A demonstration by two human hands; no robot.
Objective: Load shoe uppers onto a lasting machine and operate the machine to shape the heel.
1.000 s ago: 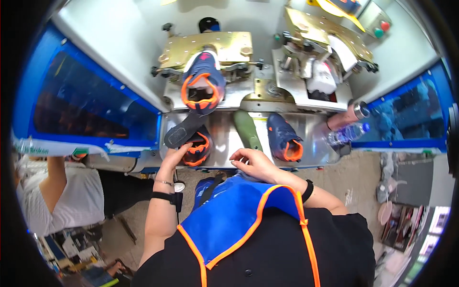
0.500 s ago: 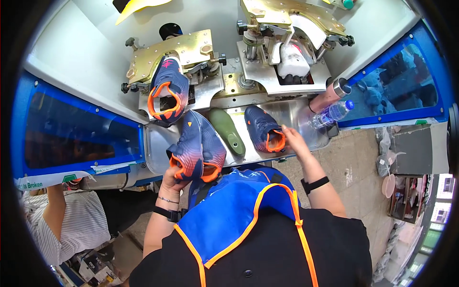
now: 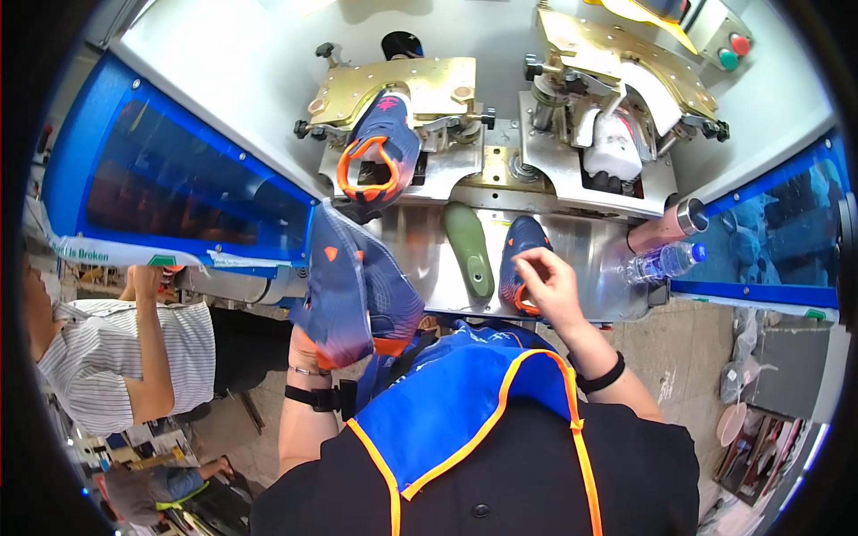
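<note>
My left hand (image 3: 308, 351) is closed around the heel end of two navy shoe uppers with orange trim (image 3: 344, 290), held side by side, toes pointing away; most of its fingers are hidden behind them. My right hand (image 3: 550, 284) hovers over a single navy shoe (image 3: 529, 234) on the metal tray, covering part of its collar; its fingers are bent, slightly apart, with nothing visible in them. Between the hands lies a green shoe last or sole form (image 3: 469, 250). Another navy and orange shoe (image 3: 391, 134) sits on the left press fixture.
A brass-topped press (image 3: 402, 85) stands behind on the left, a second one (image 3: 617, 54) on the right with a white form (image 3: 612, 152). A pink flask (image 3: 657, 230) and a water bottle (image 3: 661, 263) lie at the tray's right. A co-worker in a striped shirt (image 3: 125, 357) is at left.
The view has swung left. My left hand has lifted the two uppers, which now appear larger and closer. My right hand has left the single shoe's heel edge and moved over it.
</note>
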